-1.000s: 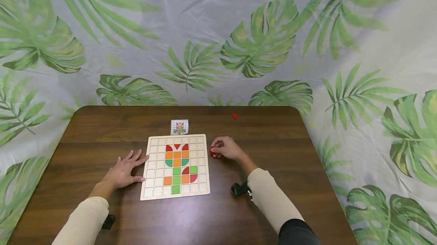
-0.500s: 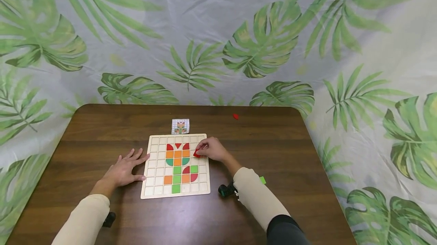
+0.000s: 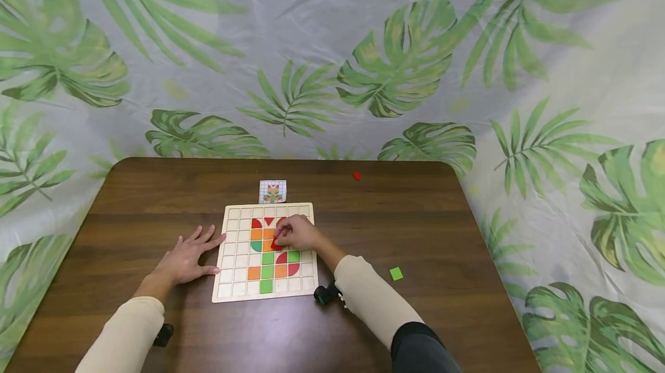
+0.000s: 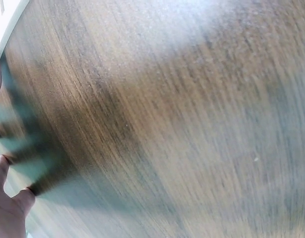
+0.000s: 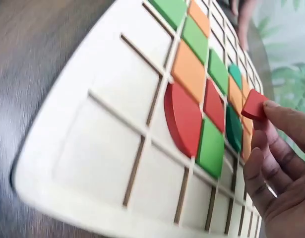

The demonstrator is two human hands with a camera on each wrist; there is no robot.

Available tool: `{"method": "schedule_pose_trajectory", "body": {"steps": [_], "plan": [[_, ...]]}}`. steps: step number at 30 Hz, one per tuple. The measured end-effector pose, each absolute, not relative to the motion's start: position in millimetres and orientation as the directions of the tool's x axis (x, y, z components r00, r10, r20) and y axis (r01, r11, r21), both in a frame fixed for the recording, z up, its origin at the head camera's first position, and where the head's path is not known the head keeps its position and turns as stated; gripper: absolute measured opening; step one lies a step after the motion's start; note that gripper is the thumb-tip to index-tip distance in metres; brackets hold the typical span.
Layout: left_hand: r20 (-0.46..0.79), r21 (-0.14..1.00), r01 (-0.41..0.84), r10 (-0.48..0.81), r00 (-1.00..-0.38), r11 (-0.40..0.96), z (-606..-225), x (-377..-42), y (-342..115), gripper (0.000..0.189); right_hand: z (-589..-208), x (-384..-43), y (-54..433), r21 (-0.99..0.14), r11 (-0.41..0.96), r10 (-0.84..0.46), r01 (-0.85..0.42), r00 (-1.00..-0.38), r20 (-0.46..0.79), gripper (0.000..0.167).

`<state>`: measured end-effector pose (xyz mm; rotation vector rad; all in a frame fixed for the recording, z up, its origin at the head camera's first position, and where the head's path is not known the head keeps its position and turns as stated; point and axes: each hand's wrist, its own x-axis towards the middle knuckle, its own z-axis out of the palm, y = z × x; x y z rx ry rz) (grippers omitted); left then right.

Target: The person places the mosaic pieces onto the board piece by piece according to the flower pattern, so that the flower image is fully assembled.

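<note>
My right hand (image 3: 298, 234) pinches a red tile (image 5: 254, 105) between thumb and fingers above the middle of the wooden grid board (image 3: 231, 260). In the right wrist view that tile is held tilted over the orange and dark green pieces, which my right hand (image 5: 286, 168) partly hides. Red, orange and green tiles lie in the board's cells in a flower-like pattern. My left hand (image 3: 184, 260) rests flat with fingers spread at the board's left edge, index finger and thumb against it. The left wrist view shows only part of this hand (image 4: 11, 208).
A small printed card (image 3: 272, 191) with a matching flower pattern lies just behind the board. Farther back on the dark wooden table (image 3: 415, 217) is a loose red piece (image 3: 357, 176). A green square tile (image 3: 396, 273) lies to the right of my right sleeve.
My right hand has carried the red tile leftward from beside the board to above its middle. The green square right of the sleeve has come into view. My left hand has stayed put.
</note>
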<state>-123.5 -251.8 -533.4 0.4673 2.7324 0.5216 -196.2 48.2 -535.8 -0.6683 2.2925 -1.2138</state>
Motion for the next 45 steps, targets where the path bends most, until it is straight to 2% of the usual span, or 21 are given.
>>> {"method": "schedule_pose_trajectory", "body": {"steps": [15, 35, 45], "plan": [[-0.259, 0.386, 0.247, 0.361, -0.896, 0.889, -534, -124, -252, 0.086, -538, -183, 9, -0.792, 0.514, -0.697, -0.329, -0.699, -0.163, 0.004], [-0.222, 0.408, 0.266, 0.377, -0.899, 0.873, -536, -123, -256, 0.085, -537, -172, -4, -0.607, 0.582, -0.733, -0.541, -0.672, -0.104, 0.005], [-0.238, 0.404, 0.255, 0.37, -0.898, 0.878, -537, -125, -253, 0.086, -540, -170, -3, -0.553, 0.614, -0.727, -0.564, -0.677, -0.117, 0.008]]}}
